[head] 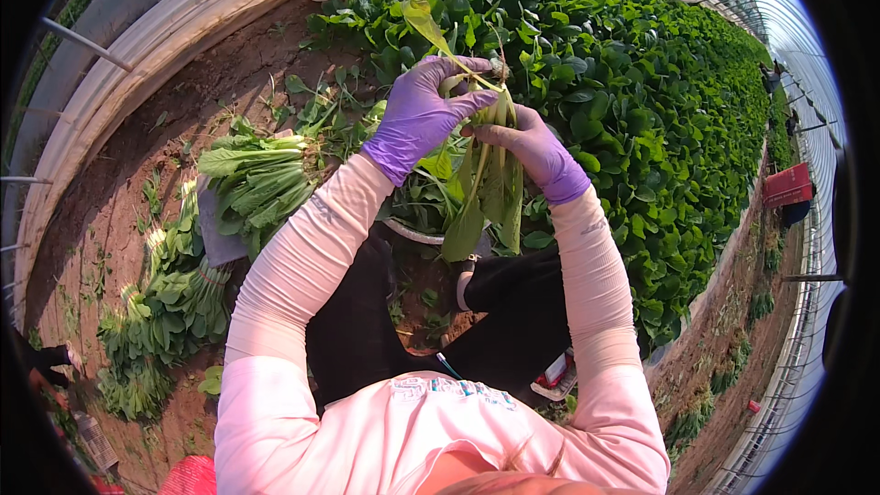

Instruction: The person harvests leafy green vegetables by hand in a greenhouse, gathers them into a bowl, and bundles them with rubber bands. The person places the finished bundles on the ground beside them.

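Note:
Both hands wear purple gloves and meet over a small leafy green plant [493, 182], held with its root end up and its leaves hanging down. My right hand [533, 151] grips its pale stems from the right. At the root end, my left hand [427, 106] has thumb and fingers closed around a stem whose yellowish leaf [424, 22] points up and away. Behind the plant, loose greens [430, 196] lie partly hidden over a pale curved rim [416, 232]. A pile of cut greens [265, 175] rests left of my left forearm, on a grey board [214, 223].
Dense rows of growing greens [619, 103] fill the ground ahead and right. Tied bunches [161, 316] lie on the soil at left. A plastic greenhouse wall [158, 27] curves along the left. A red box [788, 185] stands by the far-right path. Another person's hand [74, 356] shows at lower left.

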A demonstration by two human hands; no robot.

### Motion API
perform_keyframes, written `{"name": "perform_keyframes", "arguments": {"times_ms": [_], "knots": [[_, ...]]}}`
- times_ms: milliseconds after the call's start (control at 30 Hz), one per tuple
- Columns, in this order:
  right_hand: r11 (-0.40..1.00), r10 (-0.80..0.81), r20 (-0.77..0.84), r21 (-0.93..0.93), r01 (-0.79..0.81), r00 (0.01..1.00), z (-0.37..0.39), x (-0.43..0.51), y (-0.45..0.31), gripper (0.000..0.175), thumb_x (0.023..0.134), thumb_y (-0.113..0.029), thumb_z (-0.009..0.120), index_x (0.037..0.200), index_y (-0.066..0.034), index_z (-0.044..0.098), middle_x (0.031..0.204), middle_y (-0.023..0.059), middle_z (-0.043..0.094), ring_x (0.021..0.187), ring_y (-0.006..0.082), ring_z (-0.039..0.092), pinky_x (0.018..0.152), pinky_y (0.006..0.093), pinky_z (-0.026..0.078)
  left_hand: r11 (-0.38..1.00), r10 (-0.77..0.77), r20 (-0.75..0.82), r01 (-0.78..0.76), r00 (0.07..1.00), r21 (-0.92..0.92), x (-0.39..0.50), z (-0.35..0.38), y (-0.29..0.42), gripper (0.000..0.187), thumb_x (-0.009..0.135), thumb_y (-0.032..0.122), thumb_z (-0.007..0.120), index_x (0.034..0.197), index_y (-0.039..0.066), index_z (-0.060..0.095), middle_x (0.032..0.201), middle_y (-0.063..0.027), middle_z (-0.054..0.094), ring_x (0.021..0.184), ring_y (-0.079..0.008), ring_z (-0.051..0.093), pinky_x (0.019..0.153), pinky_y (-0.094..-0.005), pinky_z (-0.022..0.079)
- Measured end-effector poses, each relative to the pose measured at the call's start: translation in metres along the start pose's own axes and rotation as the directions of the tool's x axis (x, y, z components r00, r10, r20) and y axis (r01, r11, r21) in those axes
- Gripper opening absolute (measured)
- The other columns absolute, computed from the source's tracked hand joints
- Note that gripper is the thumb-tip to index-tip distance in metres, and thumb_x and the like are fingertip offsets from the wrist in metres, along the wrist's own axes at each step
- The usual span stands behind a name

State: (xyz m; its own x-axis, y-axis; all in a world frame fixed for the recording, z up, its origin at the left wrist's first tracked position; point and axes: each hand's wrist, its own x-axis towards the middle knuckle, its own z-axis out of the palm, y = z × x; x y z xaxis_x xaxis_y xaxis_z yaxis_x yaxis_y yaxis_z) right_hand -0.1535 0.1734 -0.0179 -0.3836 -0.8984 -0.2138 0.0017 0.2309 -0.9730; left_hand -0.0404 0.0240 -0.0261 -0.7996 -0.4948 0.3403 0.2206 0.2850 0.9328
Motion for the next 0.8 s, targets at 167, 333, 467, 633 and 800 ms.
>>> {"name": "perform_keyframes", "arguments": {"times_ms": [167,333,467,633,800], "knots": [[0.994,0.064,0.020,-0.086,-0.062,0.998,0.000,0.001,0.003,0.035,0.085,-0.014,0.063,0.116,0.0025,0.062,0.102,0.0079,0.070,0.088,0.0137,0.064,0.083,0.0291,0.051,0.935,-0.132,0.081,0.151,0.988,-0.320,0.001,-0.001,0.003,0.017,0.085,0.010,0.074,0.099,0.001,0.071,0.094,-0.0043,0.071,0.086,-0.0092,0.065,0.085,-0.0260,0.053],[0.990,0.142,0.075,0.010,-0.143,0.987,0.000,-0.002,0.001,0.037,0.083,-0.014,0.059,0.116,0.0037,0.061,0.098,0.0101,0.070,0.083,0.0154,0.065,0.078,0.0298,0.053,0.982,-0.109,-0.193,0.077,0.975,-0.170,0.004,-0.013,-0.003,0.017,0.086,0.014,0.074,0.098,0.002,0.072,0.089,-0.0046,0.072,0.079,-0.0081,0.065,0.075,-0.0254,0.053],[0.975,0.167,0.114,0.127,-0.182,0.979,-0.006,-0.007,0.001,0.041,0.081,-0.012,0.056,0.118,0.0044,0.059,0.098,0.0130,0.070,0.082,0.0179,0.066,0.076,0.0315,0.055,0.950,-0.237,0.039,0.240,0.971,-0.199,0.001,-0.012,-0.008,0.033,0.085,0.017,0.075,0.114,0.004,0.066,0.096,-0.0035,0.070,0.081,-0.0082,0.063,0.072,-0.0240,0.052],[0.956,0.136,0.286,0.213,-0.202,0.949,-0.009,-0.008,0.004,0.049,0.078,-0.007,0.054,0.126,0.0054,0.053,0.108,0.0171,0.067,0.094,0.0226,0.067,0.086,0.0348,0.054,0.887,-0.321,0.369,0.413,0.872,-0.206,0.001,-0.010,0.004,0.040,0.079,0.018,0.080,0.113,0.002,0.067,0.095,-0.0029,0.070,0.080,-0.0072,0.062,0.075,-0.0246,0.052],[0.954,0.156,0.317,0.197,-0.226,0.936,-0.014,-0.008,0.012,0.059,0.075,-0.004,0.053,0.133,0.0057,0.047,0.119,0.0186,0.062,0.105,0.0262,0.065,0.090,0.0353,0.053,0.912,-0.377,0.361,0.409,0.853,-0.013,0.005,-0.019,-0.004,0.034,0.076,0.018,0.083,0.100,-0.002,0.071,0.089,-0.0050,0.071,0.081,-0.0089,0.064,0.076,-0.0249,0.052]]}}
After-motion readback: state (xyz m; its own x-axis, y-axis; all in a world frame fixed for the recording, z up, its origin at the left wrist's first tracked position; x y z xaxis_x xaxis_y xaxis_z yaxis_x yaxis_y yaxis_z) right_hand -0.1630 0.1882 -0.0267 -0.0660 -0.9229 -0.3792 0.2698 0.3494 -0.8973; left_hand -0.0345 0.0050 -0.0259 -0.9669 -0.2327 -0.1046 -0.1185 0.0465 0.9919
